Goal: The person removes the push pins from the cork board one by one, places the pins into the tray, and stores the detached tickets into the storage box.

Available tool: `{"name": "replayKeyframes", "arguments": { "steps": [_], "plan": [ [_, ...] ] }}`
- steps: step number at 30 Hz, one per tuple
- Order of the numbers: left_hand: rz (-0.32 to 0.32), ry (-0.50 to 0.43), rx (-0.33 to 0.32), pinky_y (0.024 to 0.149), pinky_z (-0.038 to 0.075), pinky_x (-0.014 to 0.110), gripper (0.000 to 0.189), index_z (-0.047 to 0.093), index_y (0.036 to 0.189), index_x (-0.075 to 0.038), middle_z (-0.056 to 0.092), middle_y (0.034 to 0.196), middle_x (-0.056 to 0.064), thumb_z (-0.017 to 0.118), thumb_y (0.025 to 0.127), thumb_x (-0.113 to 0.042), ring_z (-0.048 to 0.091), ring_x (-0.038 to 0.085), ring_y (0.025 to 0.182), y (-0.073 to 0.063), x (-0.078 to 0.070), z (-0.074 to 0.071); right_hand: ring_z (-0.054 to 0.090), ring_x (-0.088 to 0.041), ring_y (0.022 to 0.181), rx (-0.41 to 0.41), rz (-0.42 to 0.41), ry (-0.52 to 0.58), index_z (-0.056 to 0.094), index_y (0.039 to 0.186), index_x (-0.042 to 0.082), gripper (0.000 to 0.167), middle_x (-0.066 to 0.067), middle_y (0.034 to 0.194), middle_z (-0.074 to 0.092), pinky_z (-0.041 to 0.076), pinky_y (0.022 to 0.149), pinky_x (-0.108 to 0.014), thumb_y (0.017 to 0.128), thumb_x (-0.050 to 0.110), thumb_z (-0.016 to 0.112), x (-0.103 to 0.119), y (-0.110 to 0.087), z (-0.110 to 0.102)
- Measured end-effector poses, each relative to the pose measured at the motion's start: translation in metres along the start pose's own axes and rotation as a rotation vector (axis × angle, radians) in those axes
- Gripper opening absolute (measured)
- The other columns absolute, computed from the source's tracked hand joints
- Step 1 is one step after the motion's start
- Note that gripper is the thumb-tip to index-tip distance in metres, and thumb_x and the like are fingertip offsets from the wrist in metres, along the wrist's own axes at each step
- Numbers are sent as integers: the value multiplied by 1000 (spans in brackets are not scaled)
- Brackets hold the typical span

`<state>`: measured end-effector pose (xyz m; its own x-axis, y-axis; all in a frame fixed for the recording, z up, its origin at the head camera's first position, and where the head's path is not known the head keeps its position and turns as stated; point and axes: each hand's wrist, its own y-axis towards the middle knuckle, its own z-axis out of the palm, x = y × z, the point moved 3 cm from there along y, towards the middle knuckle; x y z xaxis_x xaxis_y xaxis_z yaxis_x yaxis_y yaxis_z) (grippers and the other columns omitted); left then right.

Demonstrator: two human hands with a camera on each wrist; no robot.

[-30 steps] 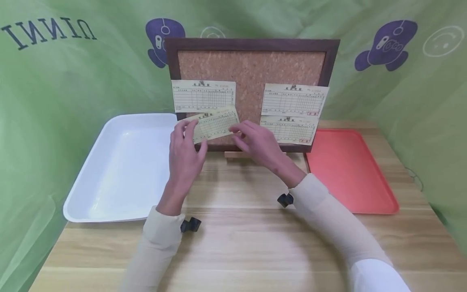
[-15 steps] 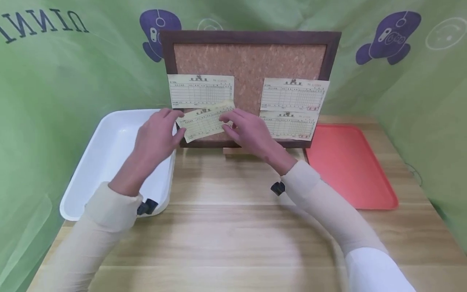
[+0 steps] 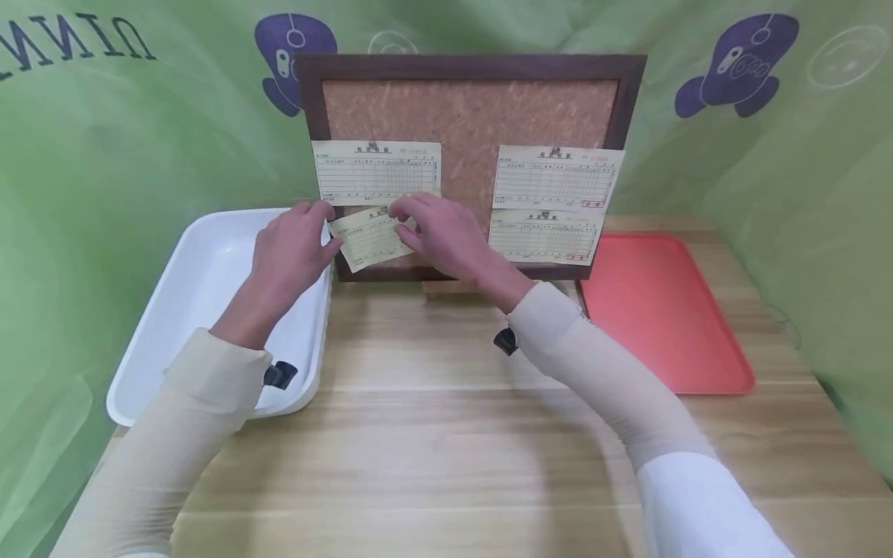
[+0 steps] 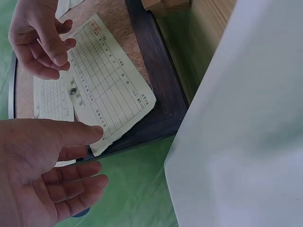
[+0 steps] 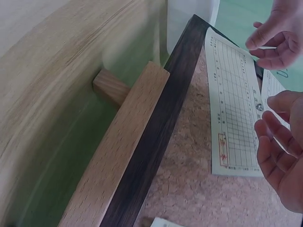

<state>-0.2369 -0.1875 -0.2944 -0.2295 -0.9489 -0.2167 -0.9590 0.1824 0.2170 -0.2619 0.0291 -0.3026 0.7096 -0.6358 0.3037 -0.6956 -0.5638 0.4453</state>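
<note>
A pale wood-grain tabletop (image 3: pixel 446 465) meets a green backdrop (image 3: pixel 188 132) — on it a white tray (image 3: pixel 202 287) at left, a red tray (image 3: pixel 663 310) at right, a framed corkboard (image 3: pixel 467 116) between. The tilted slip (image 3: pixel 363 242) is at the board's lower left, just below an upper slip (image 3: pixel 377 177). The left hand (image 3: pixel 287 249) is at its left edge, the right hand (image 3: pixel 449 239) before its right half — each grip released, fingers loosely bent

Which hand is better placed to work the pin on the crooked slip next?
Probably the right hand: it is close to the pin. The left hand is farther off, by the left edge of the crooked slip, perhaps better suited to steadying it.
</note>
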Motion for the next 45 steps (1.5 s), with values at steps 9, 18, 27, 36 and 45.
{"name": "replayKeyframes", "arguments": {
  "steps": [9, 18, 27, 36, 45],
  "plan": [
    [-8, -10, -68, 61, 49, 54, 25, 60, 113, -4, 64, 98, 20, 74, 94, -13, 59, 39, 75, 2, 8, 5, 67, -12, 95, -24, 19, 23, 71, 120, 13, 20, -1, 119, 71, 50, 70, -23, 103, 16, 61, 2, 11, 10],
    [20, -44, -128, 60, 49, 55, 15, 59, 100, -6, 65, 92, 16, 72, 93, -9, 61, 40, 75, 12, 6, 16, 68, -12, 94, -35, 33, 28, 71, 119, 12, 19, -2, 119, 71, 52, 76, -24, 102, 15, 64, 1, 14, 11],
    [16, -25, -167, 58, 49, 56, 15, 60, 100, -6, 67, 93, 17, 72, 92, -9, 62, 40, 73, 11, 8, 13, 67, -11, 95, -55, 30, 20, 71, 120, 11, 20, -2, 119, 71, 52, 79, -22, 102, 13, 62, 3, 20, 14],
    [28, -8, -198, 56, 50, 53, 10, 63, 102, -3, 69, 91, 18, 69, 93, -5, 63, 37, 71, 11, 6, 12, 66, -11, 92, -82, 34, -3, 72, 118, 12, 19, -1, 115, 72, 51, 74, -22, 102, 13, 63, 2, 20, 13],
    [32, -31, -195, 55, 49, 51, 10, 67, 106, -2, 68, 88, 17, 61, 98, -3, 61, 34, 68, 13, 5, 11, 56, -13, 72, -111, 61, -101, 74, 114, 15, 18, 1, 102, 68, 45, 54, -27, 102, 16, 61, 7, 22, 17]
  ]
}}
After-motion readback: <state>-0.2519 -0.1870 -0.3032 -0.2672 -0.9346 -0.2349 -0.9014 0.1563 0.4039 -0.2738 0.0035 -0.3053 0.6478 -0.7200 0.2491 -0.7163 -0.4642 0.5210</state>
